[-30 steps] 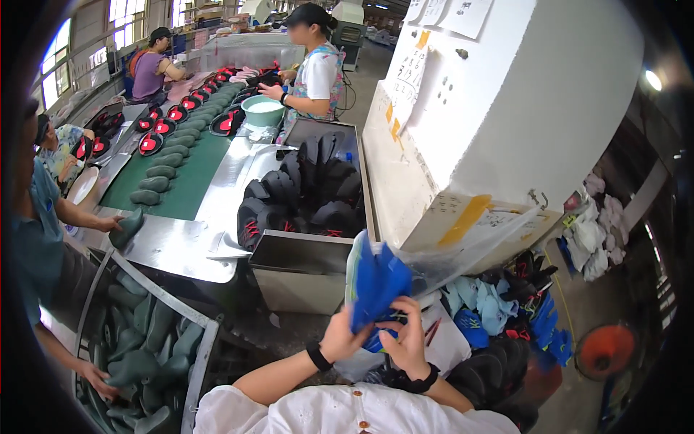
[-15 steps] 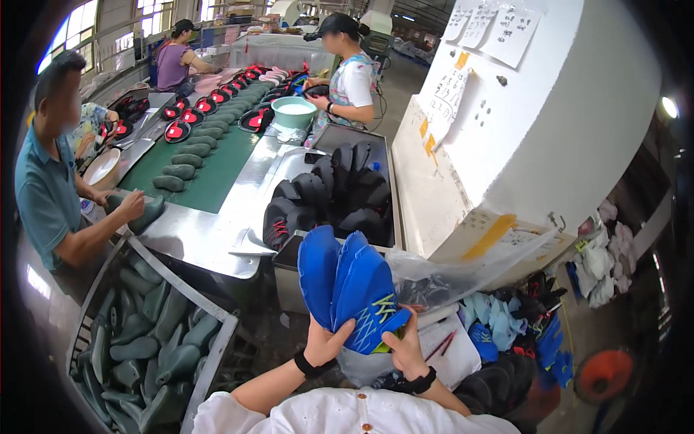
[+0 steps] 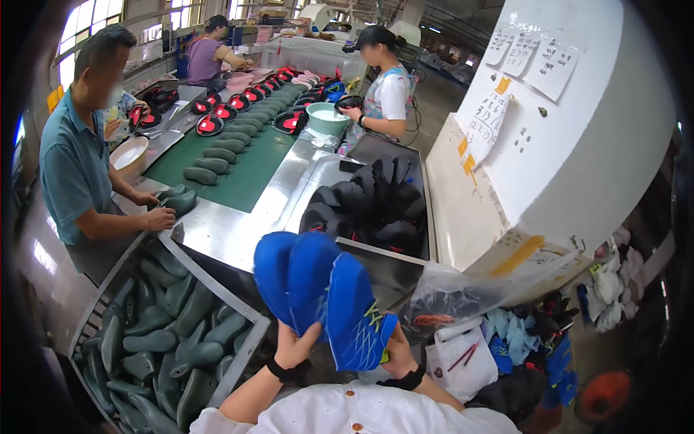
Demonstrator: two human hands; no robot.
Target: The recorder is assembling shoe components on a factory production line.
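Note:
Blue shoe uppers are in both my hands, toe ends pointing up and away from me. My left hand (image 3: 295, 347) grips two overlapping blue uppers (image 3: 309, 278), its thumb lying along their lower edge. My right hand (image 3: 398, 353) is closed on the heel end of another blue shoe upper (image 3: 356, 311), which has yellow-green laces and pale crossed lines on its side. Its fingers are partly hidden behind the upper. Just beyond them, a metal tray (image 3: 390, 255) holds several black shoe uppers (image 3: 370, 199), a few with red laces.
At the left stands a crate (image 3: 249, 354) of dark green shoe lasts (image 3: 173, 340). Past it, a co-worker (image 3: 83, 159) handles lasts beside a green conveyor belt (image 3: 242, 192). A white machine housing (image 3: 557, 137) rises at right, above a plastic bag (image 3: 463, 286) and piled uppers.
One blue upper has come apart from the other two, which my left hand has drawn leftward. The view has turned slightly left. The co-worker's hands have lowered to the table edge.

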